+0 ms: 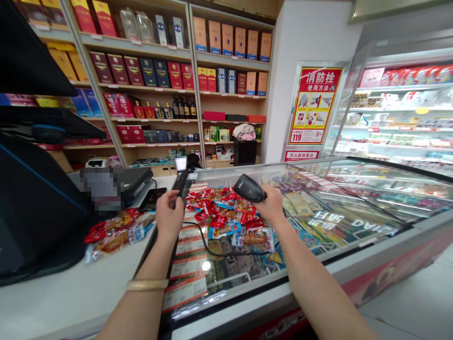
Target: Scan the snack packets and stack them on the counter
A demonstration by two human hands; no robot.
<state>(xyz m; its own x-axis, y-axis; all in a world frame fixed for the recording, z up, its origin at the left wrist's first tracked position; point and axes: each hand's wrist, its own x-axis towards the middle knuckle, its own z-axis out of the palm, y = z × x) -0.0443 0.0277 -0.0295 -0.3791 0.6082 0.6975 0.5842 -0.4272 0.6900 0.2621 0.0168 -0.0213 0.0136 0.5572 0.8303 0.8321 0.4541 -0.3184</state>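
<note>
The right hand grips a rounded scanner over glossy, food-filled packets. The left hand half-curls by the freezer's edge, hold unclear.

Pale gold bangle on left forearm

Over the glass-topped freezer, the right hand holds a scanner; the left hand (a bracelet circles that wrist) is at the freezer's left edge; snack packets lie on its glass.
</note>
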